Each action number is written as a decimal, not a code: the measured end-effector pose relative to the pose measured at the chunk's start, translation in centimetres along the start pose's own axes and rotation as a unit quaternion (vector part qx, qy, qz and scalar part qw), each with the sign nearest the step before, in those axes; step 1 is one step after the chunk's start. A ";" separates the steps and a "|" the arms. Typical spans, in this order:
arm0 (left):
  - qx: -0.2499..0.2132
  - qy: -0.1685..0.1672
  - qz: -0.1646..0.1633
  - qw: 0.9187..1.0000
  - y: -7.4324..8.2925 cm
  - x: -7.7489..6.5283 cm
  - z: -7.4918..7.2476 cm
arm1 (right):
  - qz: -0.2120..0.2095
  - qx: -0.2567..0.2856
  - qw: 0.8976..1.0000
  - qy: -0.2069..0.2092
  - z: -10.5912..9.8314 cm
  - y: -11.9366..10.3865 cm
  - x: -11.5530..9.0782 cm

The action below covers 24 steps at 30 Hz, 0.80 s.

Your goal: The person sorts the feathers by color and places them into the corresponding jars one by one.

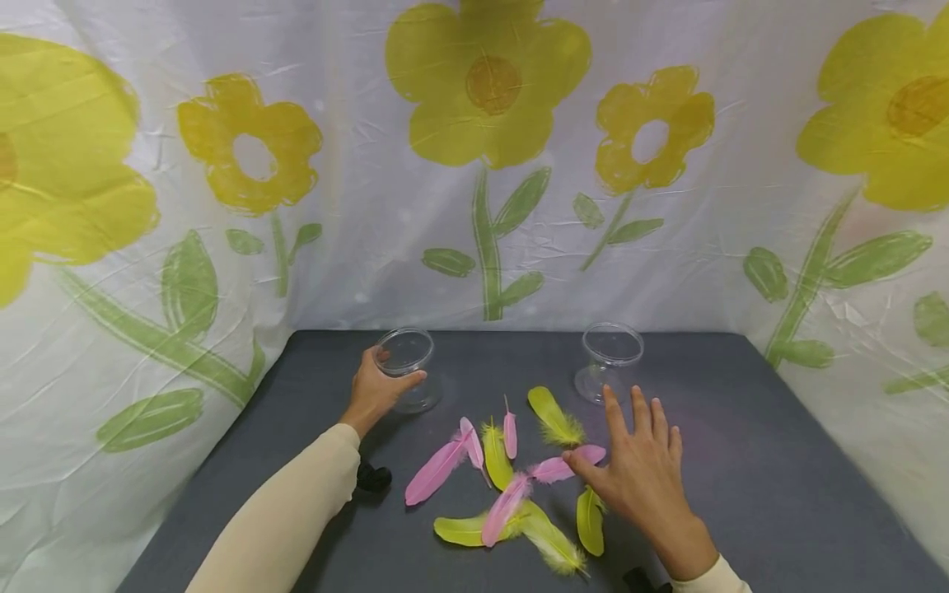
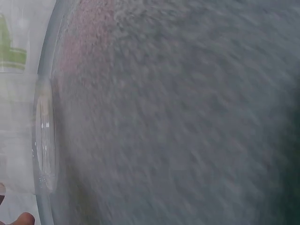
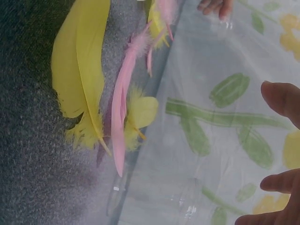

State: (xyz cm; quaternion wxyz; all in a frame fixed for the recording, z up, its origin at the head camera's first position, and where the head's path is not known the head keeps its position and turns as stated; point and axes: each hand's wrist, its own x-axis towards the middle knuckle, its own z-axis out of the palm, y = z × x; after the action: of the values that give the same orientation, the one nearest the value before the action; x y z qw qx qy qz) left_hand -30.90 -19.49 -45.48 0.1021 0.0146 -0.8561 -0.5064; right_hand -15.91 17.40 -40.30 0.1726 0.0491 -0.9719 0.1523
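At the back left, my left hand [image 1: 371, 393] grips a clear cup [image 1: 412, 356] from its left side, thumb across the front and fingers behind. The left wrist view shows the cup's base [image 2: 46, 140] close over the dark tabletop, with a thumb tip at the bottom left corner. My right hand [image 1: 643, 471] is spread with fingers apart and holds nothing. It hovers by a pink feather [image 1: 552, 470] and a yellow-green feather [image 1: 590, 520]. Behind its fingertips stands a second clear cup [image 1: 612, 350], upright.
Several pink and yellow-green feathers lie loosely on the dark grey table [image 1: 245, 511], between and in front of the cups; a yellow one [image 3: 79, 61] appears large in the right wrist view. A flower-printed curtain [image 1: 356, 206] hangs behind and along both sides.
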 end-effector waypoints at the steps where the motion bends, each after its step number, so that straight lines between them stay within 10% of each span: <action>1: 0.003 -0.001 -0.002 1.000 -0.1 -0.1 -0.2 | -0.001 -0.001 1.000 0.001 0.0 0.0 0.0; 24: 0.038 -0.023 0.025 0.999 -1.2 -7.9 -5.0 | -0.022 0.012 0.999 0.027 -0.2 0.0 -0.1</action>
State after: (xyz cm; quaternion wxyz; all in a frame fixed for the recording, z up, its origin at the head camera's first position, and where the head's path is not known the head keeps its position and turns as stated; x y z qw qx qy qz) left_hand -22.31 -23.38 -45.41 0.0943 -0.0149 -0.8768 -0.4713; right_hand -15.73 17.45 -40.15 0.2017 0.0684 -0.9637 0.1609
